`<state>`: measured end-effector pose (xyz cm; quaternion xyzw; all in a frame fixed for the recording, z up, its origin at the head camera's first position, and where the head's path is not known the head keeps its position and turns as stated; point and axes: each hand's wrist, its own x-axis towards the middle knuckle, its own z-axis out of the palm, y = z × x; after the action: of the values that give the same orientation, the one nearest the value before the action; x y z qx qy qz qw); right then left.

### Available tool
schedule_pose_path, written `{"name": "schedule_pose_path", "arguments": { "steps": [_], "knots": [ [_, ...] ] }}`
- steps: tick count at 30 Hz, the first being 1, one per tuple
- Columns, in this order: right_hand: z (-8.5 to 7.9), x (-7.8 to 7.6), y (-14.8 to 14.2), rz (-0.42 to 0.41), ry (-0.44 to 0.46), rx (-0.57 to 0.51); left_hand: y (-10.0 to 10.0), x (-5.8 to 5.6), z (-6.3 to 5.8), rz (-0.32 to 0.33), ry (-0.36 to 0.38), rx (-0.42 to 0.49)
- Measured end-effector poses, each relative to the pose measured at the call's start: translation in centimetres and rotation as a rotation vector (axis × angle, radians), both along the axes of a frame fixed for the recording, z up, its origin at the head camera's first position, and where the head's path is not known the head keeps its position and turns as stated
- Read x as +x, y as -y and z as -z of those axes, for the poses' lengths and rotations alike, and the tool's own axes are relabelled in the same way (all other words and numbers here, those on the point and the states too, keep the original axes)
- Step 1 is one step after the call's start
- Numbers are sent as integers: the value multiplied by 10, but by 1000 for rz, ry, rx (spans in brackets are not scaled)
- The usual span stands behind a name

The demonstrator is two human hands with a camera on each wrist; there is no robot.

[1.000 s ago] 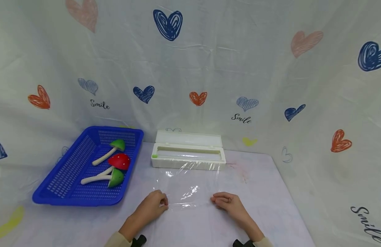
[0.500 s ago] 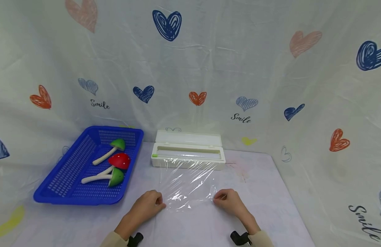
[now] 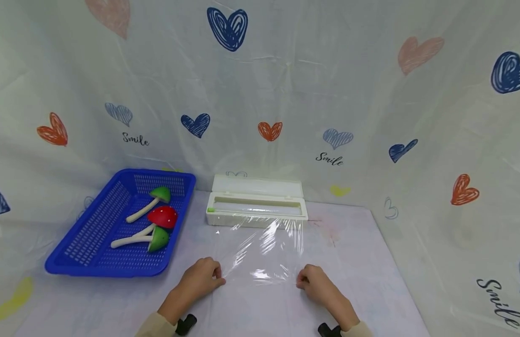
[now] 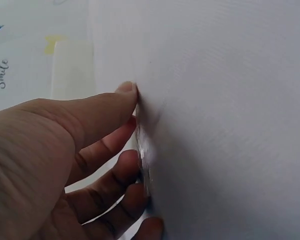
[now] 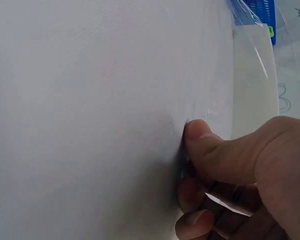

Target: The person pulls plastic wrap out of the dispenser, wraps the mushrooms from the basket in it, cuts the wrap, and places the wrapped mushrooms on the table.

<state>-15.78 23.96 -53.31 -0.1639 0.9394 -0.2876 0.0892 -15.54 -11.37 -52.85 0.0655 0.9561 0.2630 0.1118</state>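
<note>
A sheet of clear plastic wrap [image 3: 260,255] stretches from a white wrap dispenser box [image 3: 257,218] toward me, shiny with a few creases. My left hand [image 3: 201,277] pinches its near left corner between thumb and fingers; the left wrist view shows the thumb [image 4: 110,107] against the film's edge. At the near right corner my right hand [image 3: 318,283] pinches the film likewise, and the right wrist view shows that thumb [image 5: 205,142] with the fingers curled beneath. The box's lid [image 3: 257,186] is raised, and the roll [image 3: 257,208] shows inside.
To the left stands a blue plastic basket [image 3: 104,269] holding a red toy mushroom [image 3: 163,217] and two green ones, the upper green mushroom [image 3: 160,194] lying farther back. A white cloth [image 3: 361,262] covers the table. A curtain [image 3: 285,84] printed with hearts hangs behind.
My right hand has shifted slightly right and down, and its fingers have curled in more. The left hand has moved slightly left. The film has gone from slack and creased to spread wider.
</note>
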Motion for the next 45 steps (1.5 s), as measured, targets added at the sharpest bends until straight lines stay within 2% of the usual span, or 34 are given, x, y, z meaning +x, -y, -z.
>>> {"name": "schedule_pose_path", "arguments": {
  "steps": [2, 9, 14, 16, 18, 20, 24, 26, 29, 32, 36, 41, 45],
  "knots": [
    [-2, 4, -4, -5, 21, 13, 0, 2, -1, -12, -7, -12],
    [-8, 8, -10, 4, 107, -7, 1, 9, -4, -33, -106, -98],
    [-19, 3, -25, -2, 231, -29, 3, 14, -4, -55, -75, -101],
    [-23, 1, -30, 15, 255, -28, 5, 17, -2, -65, -63, -100],
    [-24, -3, -30, 45, 229, -37, 8, 21, -1, -74, -59, -99],
    [-22, -9, -25, 77, 157, -77, 11, 25, 1, -75, -63, -98],
    [-11, -25, -4, 104, -14, -231, 15, 31, 2, -87, -98, -90],
    [-3, -31, 6, 113, -43, -293, 16, 32, 0, -95, -109, -83],
    [9, -34, 14, 136, -49, -314, 16, 32, -5, -102, -101, -70],
    [17, -32, 17, 154, -68, -288, 16, 35, -15, -100, -111, -68],
    [21, -29, 19, 154, -95, -241, 15, 43, -36, -101, -161, -50],
    [19, -25, 20, 180, -70, -213, 18, 43, -77, -75, -227, 54],
    [17, -25, 19, 201, -50, -199, 35, 34, -110, -40, -344, 90]
  ]
}}
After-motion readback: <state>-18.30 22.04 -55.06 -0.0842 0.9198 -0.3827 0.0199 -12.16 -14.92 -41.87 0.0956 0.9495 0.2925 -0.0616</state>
